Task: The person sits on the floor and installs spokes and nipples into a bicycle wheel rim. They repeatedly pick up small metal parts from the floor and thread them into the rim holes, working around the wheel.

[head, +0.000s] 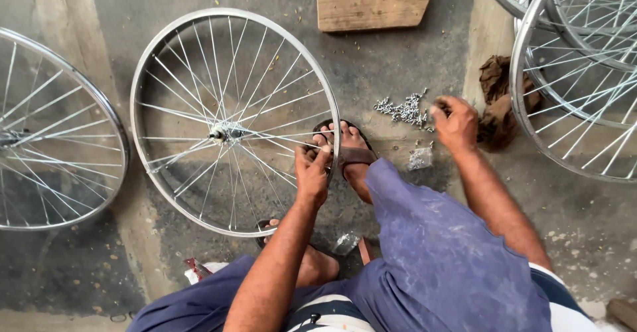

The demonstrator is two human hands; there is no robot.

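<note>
We pinched the right edge of the silver spoked bicycle wheel rim [233,121] with our left hand [312,172], steadying it flat against our sandalled foot [352,153]. Our right hand [455,123] closed over the small pile of metal spoke nipples [403,109] on the grey concrete floor [398,60], among other wheels.

- The floor [411,60] is rough grey concrete, stained dark in patches and dusted pale toward the lower right.
- A lighter, sandy strip of concrete [46,13] runs down the left side, and another [488,33] lies at the upper right.
- A worn wooden board [368,0] with clipped corners lies flat at the top edge.
- A crumpled brown rag [497,99] sits on the floor at the right.
- Soft, even daylight falls across everything, with faint shadows.
</note>
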